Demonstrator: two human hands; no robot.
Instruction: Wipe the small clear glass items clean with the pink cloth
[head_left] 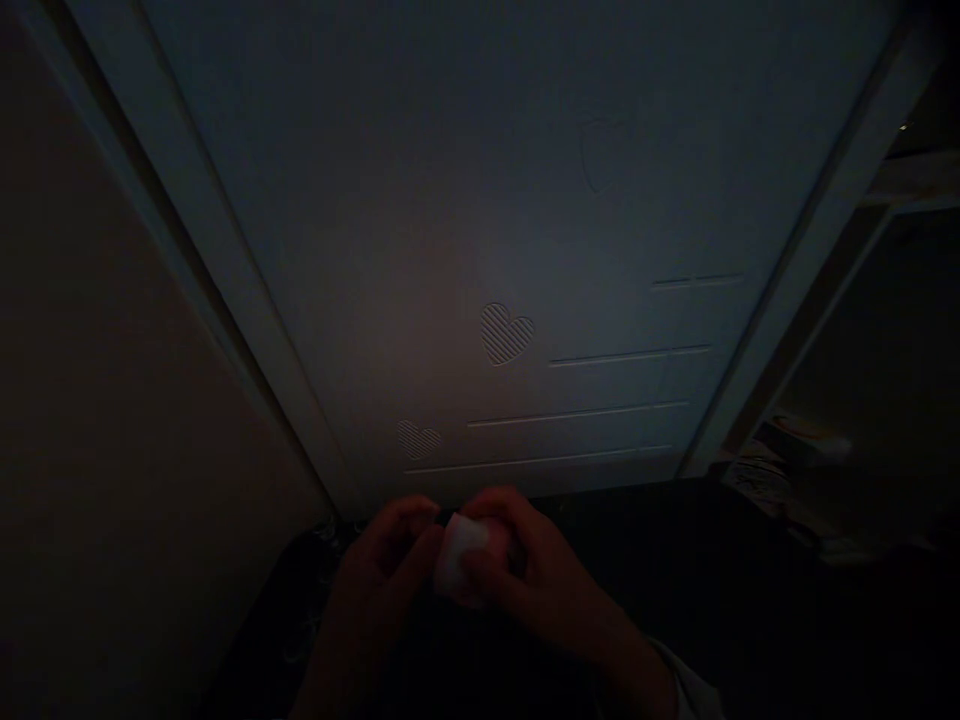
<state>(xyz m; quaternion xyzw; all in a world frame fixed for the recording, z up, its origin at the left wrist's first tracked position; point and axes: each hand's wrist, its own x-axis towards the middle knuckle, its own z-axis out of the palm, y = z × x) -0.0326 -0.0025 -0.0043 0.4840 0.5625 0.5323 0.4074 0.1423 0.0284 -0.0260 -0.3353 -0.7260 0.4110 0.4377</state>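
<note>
In the dim light my right hand grips a small pale thing, white and pinkish, soft-looking like folded paper or cloth. Its thumb presses on the near face while the fingers curl round behind. My left hand is just left of it, its fingers bent and the thumb tip close against the pale thing's left edge. Whether the left fingers pinch anything is too dark to make out. Both hands are low in the middle of the head view.
Beyond my hands stands a pale panel with grooved hearts and lines, set in a frame. A plain wall rises on the left. Below is a dark surface. Shelves and dim items are at right.
</note>
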